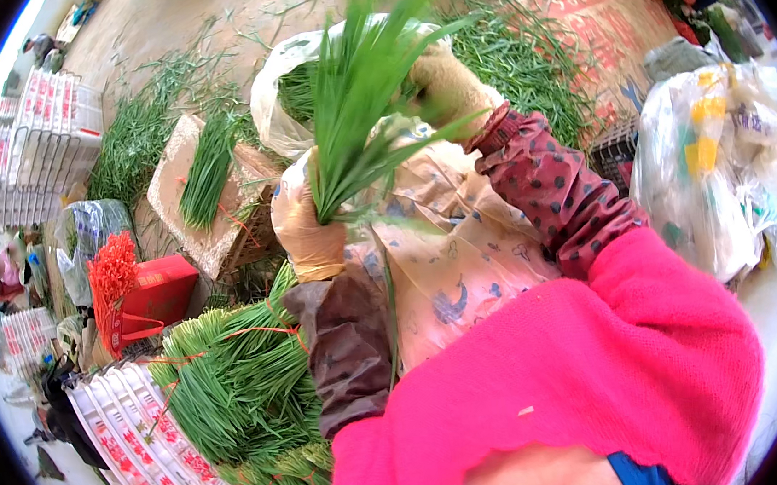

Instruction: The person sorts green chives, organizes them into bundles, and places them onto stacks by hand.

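Observation:
My left hand (308, 232), in a tan glove, grips a bunch of garlic chives (356, 107) near its lower end. The long green leaves fan upward and blur at the tips. My right hand (449, 85), in a fuzzy tan glove, is at the right side of these leaves; its fingers are blurred and partly hidden, so whether it grips any is unclear. Behind the bunch stands an open white plastic bag (273, 107) with greens inside. A patterned apron (459, 257) covers my lap.
A tied chive bundle (206, 179) lies on a foam-topped block (171, 171) at the left. Stacked bundles (241, 380) fill a white plastic crate (150, 450). Red ties (112, 273) hang by a red box (164, 290). Loose leaves (518, 58) cover the floor; a stuffed clear bag (714, 165) stands right.

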{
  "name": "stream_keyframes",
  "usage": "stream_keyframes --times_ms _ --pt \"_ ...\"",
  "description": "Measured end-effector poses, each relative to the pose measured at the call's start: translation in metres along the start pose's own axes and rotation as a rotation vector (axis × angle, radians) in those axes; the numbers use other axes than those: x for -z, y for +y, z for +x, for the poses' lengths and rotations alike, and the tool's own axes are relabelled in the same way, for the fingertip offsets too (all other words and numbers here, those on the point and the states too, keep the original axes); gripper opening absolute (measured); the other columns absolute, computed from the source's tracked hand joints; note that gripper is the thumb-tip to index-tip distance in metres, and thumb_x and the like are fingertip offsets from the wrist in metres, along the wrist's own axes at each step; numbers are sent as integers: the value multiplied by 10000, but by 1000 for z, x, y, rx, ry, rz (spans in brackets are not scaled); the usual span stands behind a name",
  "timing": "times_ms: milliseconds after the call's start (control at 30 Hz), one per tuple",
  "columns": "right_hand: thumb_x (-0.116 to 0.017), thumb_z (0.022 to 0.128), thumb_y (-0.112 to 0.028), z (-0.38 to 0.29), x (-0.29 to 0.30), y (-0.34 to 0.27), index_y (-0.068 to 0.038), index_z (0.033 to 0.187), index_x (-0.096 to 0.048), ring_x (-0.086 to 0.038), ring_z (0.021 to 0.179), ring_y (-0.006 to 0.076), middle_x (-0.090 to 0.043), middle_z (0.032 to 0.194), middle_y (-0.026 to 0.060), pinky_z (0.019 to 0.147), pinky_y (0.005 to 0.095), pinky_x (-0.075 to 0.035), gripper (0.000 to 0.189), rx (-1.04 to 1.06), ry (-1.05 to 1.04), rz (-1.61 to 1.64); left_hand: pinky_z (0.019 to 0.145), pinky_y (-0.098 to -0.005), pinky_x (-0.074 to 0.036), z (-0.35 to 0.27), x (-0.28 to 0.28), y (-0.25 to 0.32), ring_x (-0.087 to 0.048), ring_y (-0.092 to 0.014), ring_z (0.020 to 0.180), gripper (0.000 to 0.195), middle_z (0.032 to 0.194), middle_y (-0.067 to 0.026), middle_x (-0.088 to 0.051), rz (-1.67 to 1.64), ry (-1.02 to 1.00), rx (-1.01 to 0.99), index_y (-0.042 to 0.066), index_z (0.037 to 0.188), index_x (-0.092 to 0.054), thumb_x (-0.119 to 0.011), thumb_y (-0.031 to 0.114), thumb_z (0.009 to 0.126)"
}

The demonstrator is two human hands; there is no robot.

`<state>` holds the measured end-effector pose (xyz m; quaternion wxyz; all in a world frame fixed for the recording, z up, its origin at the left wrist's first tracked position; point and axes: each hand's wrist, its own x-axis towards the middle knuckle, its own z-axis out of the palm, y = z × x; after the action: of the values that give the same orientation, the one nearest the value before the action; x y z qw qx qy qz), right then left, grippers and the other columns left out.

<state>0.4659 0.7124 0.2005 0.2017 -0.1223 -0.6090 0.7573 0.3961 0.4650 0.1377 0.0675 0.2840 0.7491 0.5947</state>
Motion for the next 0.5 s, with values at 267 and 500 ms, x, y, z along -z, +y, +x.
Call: stream_keyframes --times_ms 267,500 --pt "-696 879 -171 -1 68 -37 -68 1062 -649 -625 728 119 -695 883 17 590 261 -469 215 139 566 225 659 -396 -503 11 41 23 -612 -278 745 925 941 -34 -626 1135 -56 -457 396 1452 -424 -712 8 662" --pt "-760 762 -125 -55 6 -84 -91 1197 -622 -660 954 205 -698 1021 54 792 315 -522 457 220 -167 -506 685 -409 -515 25 16 32 -612 -284 813 972 960 -33 -581 1133 -105 -536 433 1439 -427 -681 3 604"
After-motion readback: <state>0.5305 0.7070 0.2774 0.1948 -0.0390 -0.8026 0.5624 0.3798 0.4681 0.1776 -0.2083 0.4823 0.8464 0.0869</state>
